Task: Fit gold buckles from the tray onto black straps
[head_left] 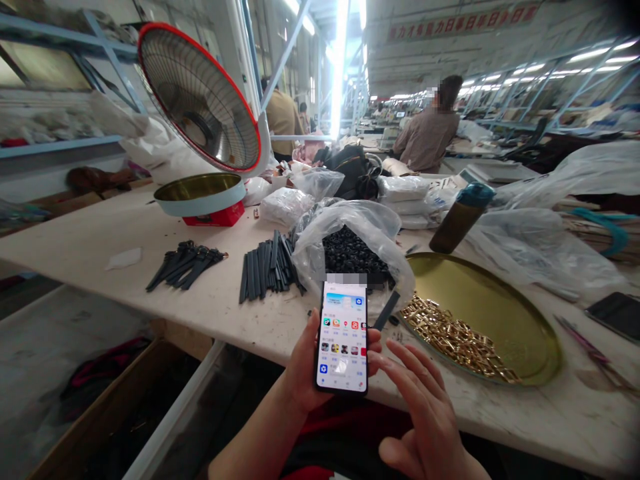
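A lit phone [342,340] with rows of app icons on its screen is held upright in my left hand [303,370], the fingers wrapped round its back and edges. My right hand [420,400] is beside the phone's right edge, fingers apart and holding nothing. Behind the phone, a clear plastic bag [313,257] lies open with many small black pieces [350,250] inside. Dark strips [267,267] lie in a pile left of the bag, and strips with metal fittings [185,263] lie farther left. One single strip [386,311] rests against the bag's right side.
A round golden tray [525,313] holds gold metal pieces [460,337] at right. Beyond stand a brown bottle [460,217] and plastic bags. A dark phone [617,315] and scissors [590,347] lie far right. A red-rimmed heater [200,100] and round tin [200,200] stand left. People sit behind.
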{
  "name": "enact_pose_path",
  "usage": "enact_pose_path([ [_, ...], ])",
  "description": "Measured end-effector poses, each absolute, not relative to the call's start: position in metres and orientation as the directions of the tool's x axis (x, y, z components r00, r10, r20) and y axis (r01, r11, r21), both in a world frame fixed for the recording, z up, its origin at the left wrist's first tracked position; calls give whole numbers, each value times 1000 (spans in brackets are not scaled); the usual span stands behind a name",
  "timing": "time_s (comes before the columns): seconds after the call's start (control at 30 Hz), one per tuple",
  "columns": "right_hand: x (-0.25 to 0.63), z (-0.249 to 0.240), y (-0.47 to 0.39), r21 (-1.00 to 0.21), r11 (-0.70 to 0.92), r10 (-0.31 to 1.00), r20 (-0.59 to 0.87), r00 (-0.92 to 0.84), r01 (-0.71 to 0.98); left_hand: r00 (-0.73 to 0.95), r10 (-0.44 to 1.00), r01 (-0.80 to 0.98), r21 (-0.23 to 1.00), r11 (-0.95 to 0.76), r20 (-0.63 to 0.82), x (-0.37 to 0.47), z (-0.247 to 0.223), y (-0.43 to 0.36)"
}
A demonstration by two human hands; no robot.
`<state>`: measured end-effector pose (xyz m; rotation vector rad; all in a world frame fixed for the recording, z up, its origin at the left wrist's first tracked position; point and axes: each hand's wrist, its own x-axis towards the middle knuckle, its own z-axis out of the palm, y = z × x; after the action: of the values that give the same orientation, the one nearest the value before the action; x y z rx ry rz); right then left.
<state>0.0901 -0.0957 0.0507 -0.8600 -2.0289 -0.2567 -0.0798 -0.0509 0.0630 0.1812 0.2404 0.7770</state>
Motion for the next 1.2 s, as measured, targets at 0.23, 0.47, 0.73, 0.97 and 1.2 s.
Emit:
enact_pose_path([
  [0.23,93,48,-95,-156,731,511,770,-382,664,664,734,-683,285,673,-142,-80,54,-51],
  [0.47,92,49,-92,-154,720,516,771,-374,676,666,737,-683,302,665,-115,-79,52,-52],
  [0.73,91,49,-85,-203,715,541,767,-345,669,670,733,-695,246,676,-122,-78,49,-54],
  [0.97,85,54,-79,-182,737,529,755,-388,651,668,733,-697,237,677,-131,-76,45,-57],
  [1.2,74,58,-77,-180,757,534,724,-436,628,667,731,-695,235,680,-144,-72,50,-58],
])
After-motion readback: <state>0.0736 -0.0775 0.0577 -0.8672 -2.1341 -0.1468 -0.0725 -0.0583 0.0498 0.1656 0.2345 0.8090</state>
